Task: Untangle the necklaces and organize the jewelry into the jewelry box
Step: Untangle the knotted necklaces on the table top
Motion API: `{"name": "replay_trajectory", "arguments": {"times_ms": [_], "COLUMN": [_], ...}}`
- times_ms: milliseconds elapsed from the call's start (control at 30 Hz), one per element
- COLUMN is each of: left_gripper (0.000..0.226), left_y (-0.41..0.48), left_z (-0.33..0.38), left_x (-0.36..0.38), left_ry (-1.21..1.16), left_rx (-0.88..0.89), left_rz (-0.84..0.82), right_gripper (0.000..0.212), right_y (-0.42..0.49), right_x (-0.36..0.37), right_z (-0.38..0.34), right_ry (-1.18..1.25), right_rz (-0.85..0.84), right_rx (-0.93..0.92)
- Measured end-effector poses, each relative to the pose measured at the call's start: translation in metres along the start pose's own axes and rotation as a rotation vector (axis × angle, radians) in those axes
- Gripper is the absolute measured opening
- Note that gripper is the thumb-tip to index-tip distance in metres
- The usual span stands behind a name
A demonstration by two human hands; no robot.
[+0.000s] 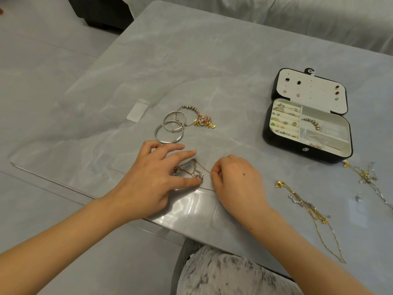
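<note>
Forearms (63,241) converging, left hand (148,179) grip apart, pressing tangled necklaces (192,169), right hand (238,182) grip pinching them.

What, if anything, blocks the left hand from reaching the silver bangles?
Likely yes: the silver bangles lie just beyond the left hand, bare table between, though its fingers press the tangled chain.

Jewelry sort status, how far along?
Done: rings and a beaded bracelet lie in the open jewelry box, studs on its lid. In hand: left hand presses the tangled chains, right hand pinches them. Left: silver bangles, charm bracelet, a gold necklace tangle and a mixed necklace tangle on the table.
</note>
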State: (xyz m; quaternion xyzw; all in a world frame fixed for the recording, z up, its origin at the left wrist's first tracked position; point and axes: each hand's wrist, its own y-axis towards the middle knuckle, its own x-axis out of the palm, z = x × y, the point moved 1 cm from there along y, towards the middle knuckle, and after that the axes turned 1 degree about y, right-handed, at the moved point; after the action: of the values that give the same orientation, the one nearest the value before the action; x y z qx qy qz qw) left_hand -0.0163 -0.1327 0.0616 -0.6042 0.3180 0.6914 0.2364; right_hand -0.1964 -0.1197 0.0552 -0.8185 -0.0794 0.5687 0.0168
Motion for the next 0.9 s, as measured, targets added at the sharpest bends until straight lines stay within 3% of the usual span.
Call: {"name": "replay_trajectory", "arguments": {"times_ms": [233,400,500,633,800,900], "left_gripper": [0.047,0.066,0.052,0.061,0.055,0.051], "left_y": [-0.002,0.0,0.002,0.006,0.009,0.009], "left_z": [0.002,0.002,0.0,0.0,-0.001,-0.002], "left_x": [0.002,0.007,0.011,0.008,0.004,0.004], "left_ry": [-0.059,-0.046,0.011,0.028,0.026,0.021], "left_rx": [0.066,-0.011,-0.004,-0.017,-0.007,-0.009], "left_rz": [0.045,0.09,0.068,0.067,0.038,0.023], "right_gripper": [0.019,0.019,0.019,0.017,0.02,0.017], "right_y": [-0.001,-0.002,-0.003,-0.004,-0.004,-0.004], "right_x": [-0.001,-0.002,-0.004,-0.008,-0.011,-0.01], "right_z": [0.0,0.001,-0.001,-0.003,-0.003,-0.007], "right_ry": [0.015,0.082,0.143,0.241,0.067,0.097], "right_rz": [-0.012,0.015,0.012,-0.004,0.088,0.066], "right_rx": [0.003,0.008,0.006,0.041,0.009,-0.04]}}
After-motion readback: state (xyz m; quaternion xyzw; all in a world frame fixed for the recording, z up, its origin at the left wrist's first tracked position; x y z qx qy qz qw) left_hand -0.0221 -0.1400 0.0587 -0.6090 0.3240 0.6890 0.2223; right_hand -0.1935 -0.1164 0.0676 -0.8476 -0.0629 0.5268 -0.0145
